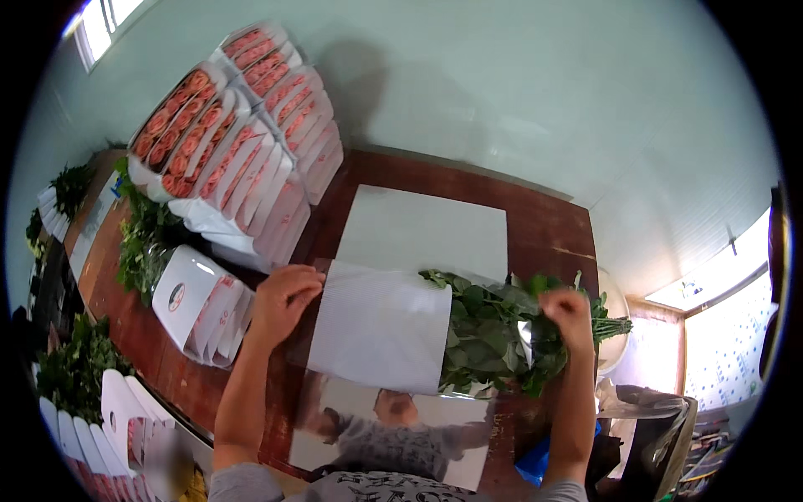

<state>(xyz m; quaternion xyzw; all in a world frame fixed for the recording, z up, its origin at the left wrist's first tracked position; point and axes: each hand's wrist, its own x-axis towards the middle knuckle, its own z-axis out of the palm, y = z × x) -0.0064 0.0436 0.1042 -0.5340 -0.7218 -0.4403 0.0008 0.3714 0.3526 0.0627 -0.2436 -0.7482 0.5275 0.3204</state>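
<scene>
Left hand [288,294]: fingers bent at wrap [381,326]'s far-left corner, likely to steady it.
Right hand [567,311]: fingers curled over leaves [548,356].
Grip: cannot tell whether either clamps anything.
Bunch [481,335]: on table [552,222], wrap over left end, stems [615,329] right.
Roses [196,125]: stacked far left, presumably for room.

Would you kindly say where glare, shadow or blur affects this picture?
Head view: glare whitens the upper-left window, and a bright spot marks the leafy bunch; head view: a soft shadow darkens part of the wall; head view: the shiny sheet holds a reflection, while a lower-left patch is blurred.
</scene>
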